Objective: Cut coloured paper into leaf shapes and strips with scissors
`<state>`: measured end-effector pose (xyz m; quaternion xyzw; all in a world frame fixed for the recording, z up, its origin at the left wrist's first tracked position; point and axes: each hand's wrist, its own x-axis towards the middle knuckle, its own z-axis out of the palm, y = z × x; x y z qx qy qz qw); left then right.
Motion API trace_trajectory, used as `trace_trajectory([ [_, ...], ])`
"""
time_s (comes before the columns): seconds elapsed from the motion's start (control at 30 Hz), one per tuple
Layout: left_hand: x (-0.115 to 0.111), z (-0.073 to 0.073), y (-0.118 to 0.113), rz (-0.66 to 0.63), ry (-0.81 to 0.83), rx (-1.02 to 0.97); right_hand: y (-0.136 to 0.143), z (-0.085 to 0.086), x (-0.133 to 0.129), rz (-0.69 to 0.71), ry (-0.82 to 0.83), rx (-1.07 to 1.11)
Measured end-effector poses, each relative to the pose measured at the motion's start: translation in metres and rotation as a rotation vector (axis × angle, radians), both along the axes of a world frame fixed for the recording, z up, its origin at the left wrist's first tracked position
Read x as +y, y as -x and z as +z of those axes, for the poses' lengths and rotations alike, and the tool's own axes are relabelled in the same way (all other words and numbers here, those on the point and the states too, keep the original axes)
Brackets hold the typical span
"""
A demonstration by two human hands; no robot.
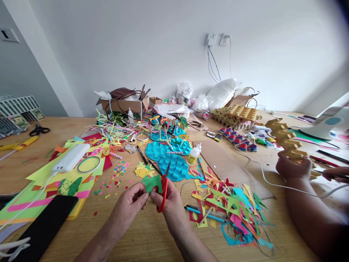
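Left hand: the left hand (130, 203) pinches the lower left edge of a green paper piece (152, 183) between thumb and fingers, closed on it.
Right hand: the right hand (171, 203) is clamped around the red scissors (164, 191); its fingers hide most of the handles.
Hidden: the blades point up and away, partly behind the paper, so how far they gape is hard to tell.
Green paper piece: small, flat, irregular, with a rounded notch in its lower edge; held above the table (152, 236) near its front edge, between both hands.
Scraps: a heap of coloured paper scraps (231, 209) lies just right of the hands.
Blue discs: woven blue paper discs (170, 160) lie behind the hands, a glue bottle (194, 154) beside them.
Right edge: another person's hand (293, 168) holds a yellow zigzag piece (286, 140); the arm is cut off by the frame.
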<state>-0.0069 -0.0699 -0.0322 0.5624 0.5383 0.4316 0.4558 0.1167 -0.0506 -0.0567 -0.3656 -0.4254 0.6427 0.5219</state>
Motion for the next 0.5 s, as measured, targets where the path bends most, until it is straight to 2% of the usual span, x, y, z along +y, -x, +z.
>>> trace_trajectory([
  [0.13, 0.0, 0.005, 0.005, 0.032, 0.014, -0.042, -0.01, 0.007, -0.005, 0.041, -0.061, -0.154],
  [0.33, -0.001, 0.013, 0.009, 0.117, 0.03, -0.221, -0.03, 0.01, -0.027, 0.214, -0.187, -0.616],
  [0.5, -0.003, 0.016, 0.002, 0.093, 0.037, -0.258, -0.023, 0.009, -0.037, 0.238, -0.269, -0.741],
])
